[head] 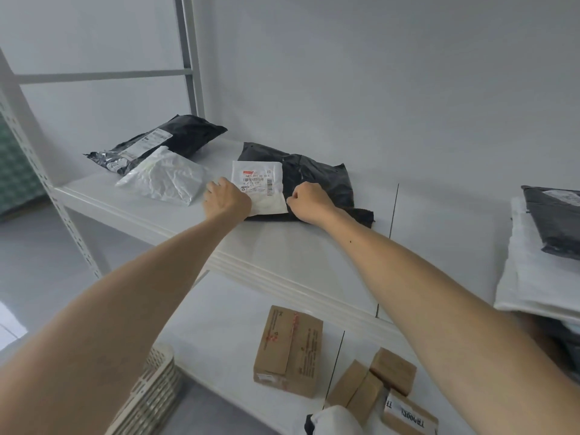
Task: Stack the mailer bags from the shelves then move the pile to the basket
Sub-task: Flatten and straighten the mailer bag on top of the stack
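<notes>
Head-camera view, looking down at white metal shelving. At the lower left of the frame, a slatted white basket [153,387] sits on the floor. 4 cardboard boxes [288,350] lie on the lower shelf [219,321] at the bottom centre.

2 bare forearms reach up and forward to the upper shelf [282,249]. At the frame's centre, the left hand [227,199] curls its fingers over the left edge of a white labelled mailer [260,183]. The right hand [309,202], closed into a loose fist, pinches that mailer's lower right corner. The mailer lies on a black mailer [317,174].

This looks like the stacking step: squaring 1 bag on another. Next, the pair likely has to join the bags further back at the left, a crumpled white mailer [166,180] and a second black mailer [169,136] touching behind it.
</notes>
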